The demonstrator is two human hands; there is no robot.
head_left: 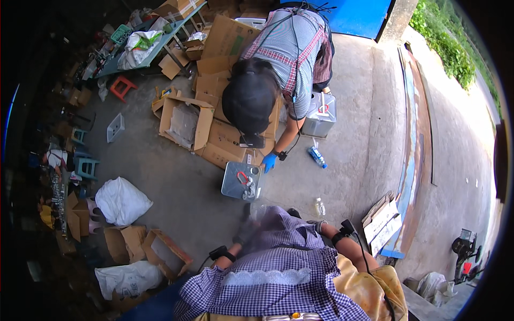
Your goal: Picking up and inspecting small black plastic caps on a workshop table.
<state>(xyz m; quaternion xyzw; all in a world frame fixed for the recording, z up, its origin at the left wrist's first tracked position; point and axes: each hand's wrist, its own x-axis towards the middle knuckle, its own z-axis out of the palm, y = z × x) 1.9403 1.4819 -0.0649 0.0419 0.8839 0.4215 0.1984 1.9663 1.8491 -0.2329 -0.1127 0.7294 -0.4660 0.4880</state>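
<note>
My left hand (pixel 246 232), in a dark glove, is low in front of me beside my checked apron (pixel 267 278). It is blurred, so its fingers do not show clearly. A pale, see-through thing (pixel 258 210) is just beyond it, too smeared to name. Most of my right hand (pixel 316 225) is hidden behind the raised apron cloth; only a greyish glove edge shows. Ahead of me stands a grey lidded box (pixel 230 179) with a red handle and small clear pieces on its lid. A co-worker's blue-gloved hand (pixel 269 162) is at its far right corner.
The co-worker (pixel 289 59) bends over flattened cardboard (pixel 219 142). Another grey box (pixel 320 125), a blue-labelled bottle (pixel 317 157) and a clear bottle (pixel 319 206) are on the right. Leftward are an open carton (pixel 201 123), a white sack (pixel 122 200) and a red stool (pixel 122 88).
</note>
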